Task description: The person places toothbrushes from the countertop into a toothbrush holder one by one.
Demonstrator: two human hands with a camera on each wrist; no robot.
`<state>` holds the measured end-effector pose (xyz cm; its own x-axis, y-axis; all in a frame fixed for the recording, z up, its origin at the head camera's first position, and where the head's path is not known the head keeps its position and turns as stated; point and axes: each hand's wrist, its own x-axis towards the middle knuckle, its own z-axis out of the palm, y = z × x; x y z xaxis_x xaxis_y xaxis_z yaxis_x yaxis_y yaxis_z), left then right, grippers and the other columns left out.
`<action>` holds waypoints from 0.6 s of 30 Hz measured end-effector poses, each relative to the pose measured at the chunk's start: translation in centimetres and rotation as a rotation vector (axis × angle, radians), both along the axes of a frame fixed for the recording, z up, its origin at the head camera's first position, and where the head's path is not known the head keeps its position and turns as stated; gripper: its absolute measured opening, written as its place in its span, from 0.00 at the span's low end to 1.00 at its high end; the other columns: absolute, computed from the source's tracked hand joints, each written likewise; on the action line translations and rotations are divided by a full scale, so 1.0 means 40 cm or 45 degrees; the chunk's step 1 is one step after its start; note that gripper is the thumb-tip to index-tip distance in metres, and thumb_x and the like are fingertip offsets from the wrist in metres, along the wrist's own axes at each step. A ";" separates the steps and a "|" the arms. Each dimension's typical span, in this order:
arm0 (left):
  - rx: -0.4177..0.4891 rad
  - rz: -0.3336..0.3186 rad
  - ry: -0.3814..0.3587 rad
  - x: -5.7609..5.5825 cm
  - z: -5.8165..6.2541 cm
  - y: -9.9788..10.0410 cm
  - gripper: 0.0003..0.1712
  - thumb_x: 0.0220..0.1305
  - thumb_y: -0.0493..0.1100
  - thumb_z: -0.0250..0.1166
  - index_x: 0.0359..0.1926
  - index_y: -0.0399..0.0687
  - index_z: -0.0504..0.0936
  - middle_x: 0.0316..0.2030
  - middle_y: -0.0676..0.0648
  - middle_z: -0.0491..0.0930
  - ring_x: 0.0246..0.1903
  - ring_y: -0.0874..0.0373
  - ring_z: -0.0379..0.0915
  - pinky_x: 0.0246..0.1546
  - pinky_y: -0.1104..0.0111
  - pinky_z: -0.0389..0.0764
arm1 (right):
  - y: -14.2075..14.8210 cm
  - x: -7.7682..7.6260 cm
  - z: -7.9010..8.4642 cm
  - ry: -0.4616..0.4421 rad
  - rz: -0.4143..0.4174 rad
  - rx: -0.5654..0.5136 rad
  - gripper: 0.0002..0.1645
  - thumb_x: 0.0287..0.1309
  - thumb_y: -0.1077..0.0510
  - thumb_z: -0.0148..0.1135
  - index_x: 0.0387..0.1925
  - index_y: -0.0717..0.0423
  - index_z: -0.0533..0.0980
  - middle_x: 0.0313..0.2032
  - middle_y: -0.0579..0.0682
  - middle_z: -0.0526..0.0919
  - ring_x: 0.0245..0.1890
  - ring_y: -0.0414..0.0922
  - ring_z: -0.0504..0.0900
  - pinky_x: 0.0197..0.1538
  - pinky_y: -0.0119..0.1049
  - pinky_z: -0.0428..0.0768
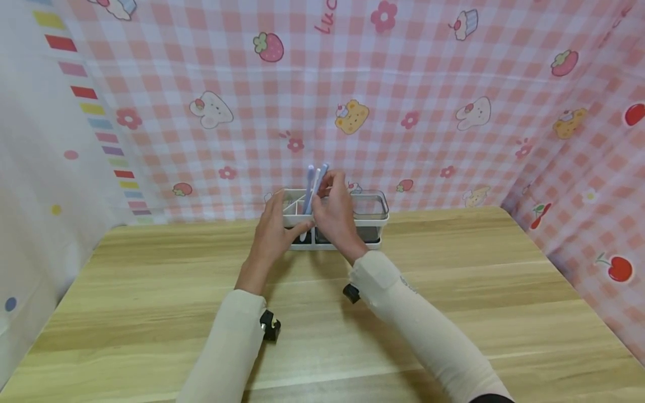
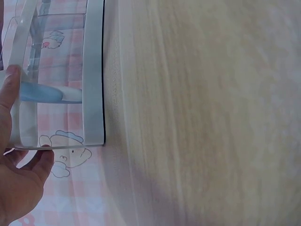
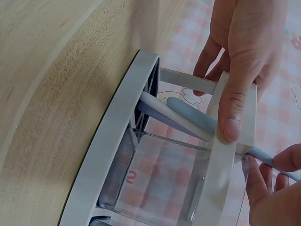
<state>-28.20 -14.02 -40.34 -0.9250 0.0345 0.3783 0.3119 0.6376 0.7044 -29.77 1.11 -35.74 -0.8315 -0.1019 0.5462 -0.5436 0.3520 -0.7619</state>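
A white toothbrush holder (image 1: 297,219) stands on the table against the backdrop. My left hand (image 1: 272,229) grips its left end, with the thumb on the front of the upper rim (image 3: 225,155) and fingers behind. Through the upper left compartment stand a purple toothbrush (image 1: 309,182), a white toothbrush (image 1: 317,178) and a blue toothbrush (image 1: 323,169). My right hand (image 1: 335,210) pinches the blue toothbrush's shaft (image 3: 260,154) just above the rim, while its handle (image 3: 194,115) hangs below. In the left wrist view, the blue handle (image 2: 42,92) nears the base.
A clear cup (image 1: 370,204) sits in the holder's right side; another clear cup (image 3: 162,172) shows near the handles. The wooden table (image 1: 166,313) extends in front. Pink checked cloth (image 1: 322,73) hangs close behind, and cloth also covers both sides.
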 end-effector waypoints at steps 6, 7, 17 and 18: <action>-0.006 0.008 -0.041 0.002 0.001 -0.001 0.54 0.62 0.53 0.74 0.77 0.41 0.54 0.73 0.38 0.58 0.65 0.41 0.63 0.66 0.47 0.65 | -0.001 0.001 -0.005 -0.026 -0.009 0.012 0.19 0.64 0.73 0.57 0.50 0.61 0.62 0.44 0.57 0.75 0.46 0.51 0.82 0.49 0.43 0.82; -0.007 0.010 -0.047 0.003 0.002 -0.001 0.54 0.62 0.53 0.74 0.78 0.41 0.53 0.74 0.38 0.57 0.66 0.41 0.62 0.66 0.47 0.65 | -0.001 0.001 -0.005 -0.025 -0.009 0.012 0.19 0.64 0.74 0.57 0.50 0.61 0.62 0.44 0.57 0.75 0.46 0.51 0.82 0.49 0.43 0.82; -0.018 0.016 -0.042 -0.003 -0.001 -0.002 0.55 0.61 0.55 0.74 0.78 0.42 0.53 0.75 0.38 0.56 0.70 0.41 0.59 0.69 0.49 0.63 | 0.001 -0.008 -0.011 -0.007 0.002 0.023 0.17 0.61 0.74 0.59 0.47 0.62 0.64 0.41 0.58 0.77 0.43 0.52 0.83 0.47 0.42 0.83; -0.018 0.017 -0.041 -0.003 -0.001 -0.002 0.55 0.61 0.55 0.74 0.78 0.42 0.53 0.75 0.38 0.56 0.70 0.41 0.59 0.69 0.49 0.62 | 0.000 -0.008 -0.012 -0.012 0.003 0.023 0.17 0.61 0.74 0.59 0.47 0.61 0.64 0.40 0.58 0.77 0.43 0.51 0.83 0.47 0.42 0.83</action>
<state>-28.31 -14.12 -40.38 -0.9370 0.0273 0.3482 0.2808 0.6516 0.7047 -30.11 1.13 -36.21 -0.8365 -0.1134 0.5361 -0.5370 0.3647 -0.7607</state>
